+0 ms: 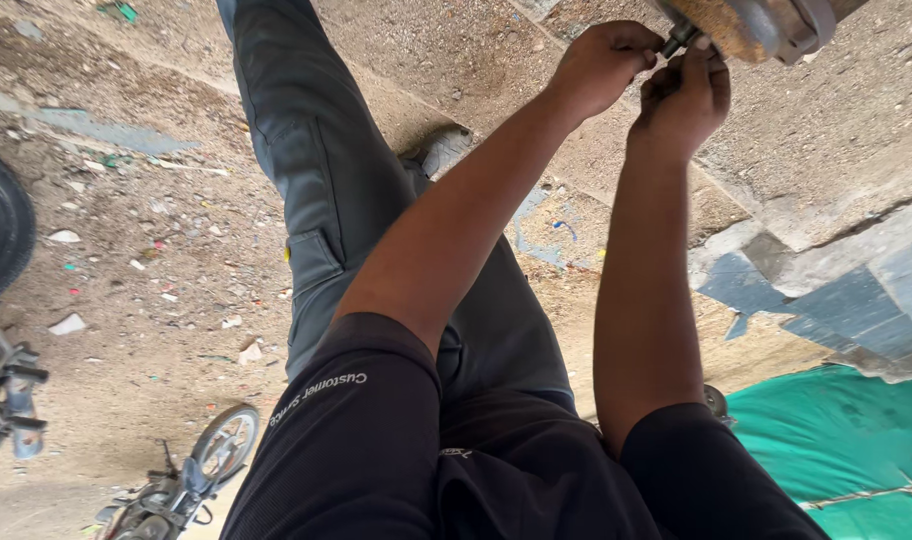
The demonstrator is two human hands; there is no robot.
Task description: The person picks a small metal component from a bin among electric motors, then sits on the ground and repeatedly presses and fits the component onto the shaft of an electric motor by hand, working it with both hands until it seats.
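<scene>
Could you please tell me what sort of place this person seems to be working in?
Probably an outdoor roadside repair spot: littered dirt ground, a parked motorcycle, and both hands, left hand and right hand, on a dusty metal part.

Packages, signs, screens: none in view. Labels: one line of small white printed lettering [318, 397] on the left sleeve of the black short-sleeved shirt [376, 450], running slantwise along the sleeve's hem, lower centre of the view, above the grey trousers.
</scene>
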